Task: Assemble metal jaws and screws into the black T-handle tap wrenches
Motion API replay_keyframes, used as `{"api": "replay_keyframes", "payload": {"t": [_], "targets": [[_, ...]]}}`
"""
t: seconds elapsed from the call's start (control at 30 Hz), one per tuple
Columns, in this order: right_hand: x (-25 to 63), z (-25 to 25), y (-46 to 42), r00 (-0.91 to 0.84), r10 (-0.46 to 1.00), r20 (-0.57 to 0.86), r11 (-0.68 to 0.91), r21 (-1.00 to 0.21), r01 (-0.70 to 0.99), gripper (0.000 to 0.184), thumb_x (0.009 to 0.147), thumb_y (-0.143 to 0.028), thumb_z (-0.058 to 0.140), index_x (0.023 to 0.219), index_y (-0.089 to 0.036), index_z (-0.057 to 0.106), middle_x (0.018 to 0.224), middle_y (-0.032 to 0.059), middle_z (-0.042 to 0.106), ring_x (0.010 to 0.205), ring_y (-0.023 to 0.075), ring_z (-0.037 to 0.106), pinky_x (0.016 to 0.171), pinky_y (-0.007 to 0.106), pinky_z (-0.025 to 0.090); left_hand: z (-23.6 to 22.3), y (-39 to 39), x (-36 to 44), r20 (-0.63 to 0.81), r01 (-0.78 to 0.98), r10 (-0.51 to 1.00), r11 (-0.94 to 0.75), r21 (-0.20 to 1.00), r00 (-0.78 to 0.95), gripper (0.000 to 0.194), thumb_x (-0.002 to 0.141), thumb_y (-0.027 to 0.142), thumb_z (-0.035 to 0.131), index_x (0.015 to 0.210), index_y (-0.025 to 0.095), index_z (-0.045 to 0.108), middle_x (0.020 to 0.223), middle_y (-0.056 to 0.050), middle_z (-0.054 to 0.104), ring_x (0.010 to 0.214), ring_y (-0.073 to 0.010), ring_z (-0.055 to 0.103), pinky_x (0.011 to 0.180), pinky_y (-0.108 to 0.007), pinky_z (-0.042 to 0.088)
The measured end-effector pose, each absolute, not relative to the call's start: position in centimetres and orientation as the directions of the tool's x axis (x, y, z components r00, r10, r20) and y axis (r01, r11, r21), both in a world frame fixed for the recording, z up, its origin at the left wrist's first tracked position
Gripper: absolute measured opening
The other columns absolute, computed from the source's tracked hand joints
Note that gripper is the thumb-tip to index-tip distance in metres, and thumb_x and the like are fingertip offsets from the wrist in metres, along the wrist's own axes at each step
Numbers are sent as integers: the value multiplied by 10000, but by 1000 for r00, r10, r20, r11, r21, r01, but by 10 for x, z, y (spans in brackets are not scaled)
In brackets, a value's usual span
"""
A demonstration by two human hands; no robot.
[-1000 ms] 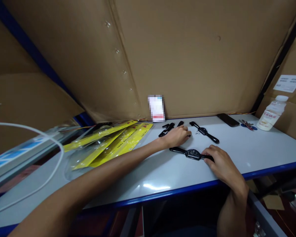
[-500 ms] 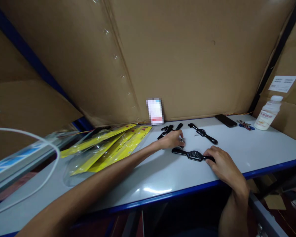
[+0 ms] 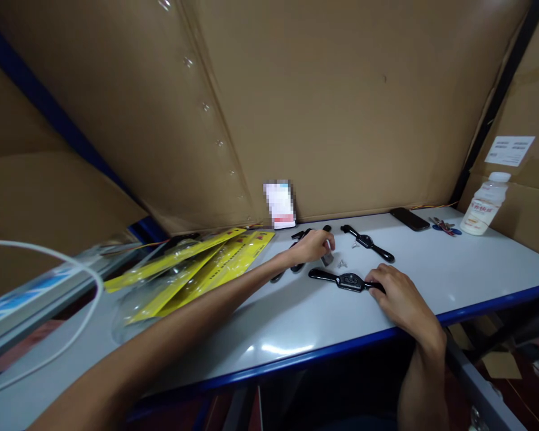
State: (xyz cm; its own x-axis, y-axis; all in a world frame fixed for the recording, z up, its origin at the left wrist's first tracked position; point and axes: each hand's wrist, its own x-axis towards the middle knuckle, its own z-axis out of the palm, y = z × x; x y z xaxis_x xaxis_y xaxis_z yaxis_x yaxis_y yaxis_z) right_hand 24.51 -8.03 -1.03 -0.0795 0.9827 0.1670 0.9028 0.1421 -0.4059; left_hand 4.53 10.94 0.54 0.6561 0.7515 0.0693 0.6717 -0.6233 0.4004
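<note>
A black spokeshave (image 3: 350, 281) with two handles lies on the near part of the table, and my right hand (image 3: 397, 296) is closed around its right handle. Farther back on the left, my left hand (image 3: 313, 245) has its fingers curled down at a small grey metal plate (image 3: 327, 260), apparently pinching it; the fingertips are partly hidden. Just right of that plate rests a silver wing screw (image 3: 342, 263). A second wing screw (image 3: 354, 244) sits beside another black spokeshave (image 3: 367, 241). More black tool pieces (image 3: 297, 266) show behind and under my left hand.
Yellow carded clear packages (image 3: 215, 269) are piled on the table's left. A white cable (image 3: 99, 293) loops at the far left. Along the back and right are a lit phone-like screen (image 3: 281, 206), a dark phone (image 3: 409, 219), keys (image 3: 445, 227) and a bottle (image 3: 484, 206). Cardboard (image 3: 332, 120) walls the back.
My left hand has shifted slightly back and left, and a wing screw now shows on the table to its right. My right hand still grips the spokeshave handle.
</note>
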Motion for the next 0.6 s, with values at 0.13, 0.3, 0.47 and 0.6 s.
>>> {"api": "replay_keyframes", "payload": {"t": [0.13, 0.3, 0.47, 0.6], "targets": [[246, -11, -80, -93, 982, 162, 153, -407, 900, 224, 921, -93, 552, 1050, -194, 705, 1076, 64, 672, 1059, 223, 612, 951, 321, 412, 12, 111, 40, 76, 656, 732, -646, 391, 677, 473, 679, 95, 506, 1072, 161, 761, 783, -21, 735, 723, -152, 633, 685, -238, 437], [247, -11, -79, -100, 981, 166, 160, -402, 902, 243, 925, -86, 529, 1053, -198, 702, 1079, 66, 669, 1064, 221, 609, 950, 324, 411, 23, 97, 21, 10, 693, 721, -670, 266, 693, 458, 719, 131, 538, 1116, 164, 766, 858, -47, 727, 735, -157, 625, 665, -241, 435], [246, -13, -79, -114, 977, 179, 177, -395, 901, 273, 916, -68, 512, 1058, -198, 707, 1080, 72, 669, 1063, 217, 612, 944, 324, 413, 25, 58, -4, 96, 710, 719, -695, 113, 689, 436, 836, 99, 485, 1192, 179, 725, 993, -94, 709, 875, -207, 643, 770, -291, 467], [246, -13, -79, -117, 977, 181, 182, -402, 897, 245, 917, -85, 530, 1042, -196, 709, 1061, 71, 669, 1058, 224, 615, 937, 331, 416, 16, 32, -25, 102, 720, 722, -691, 64, 684, 287, 873, 100, 461, 961, 175, 723, 1008, -118, 668, 806, -216, 622, 717, -317, 460]]}}
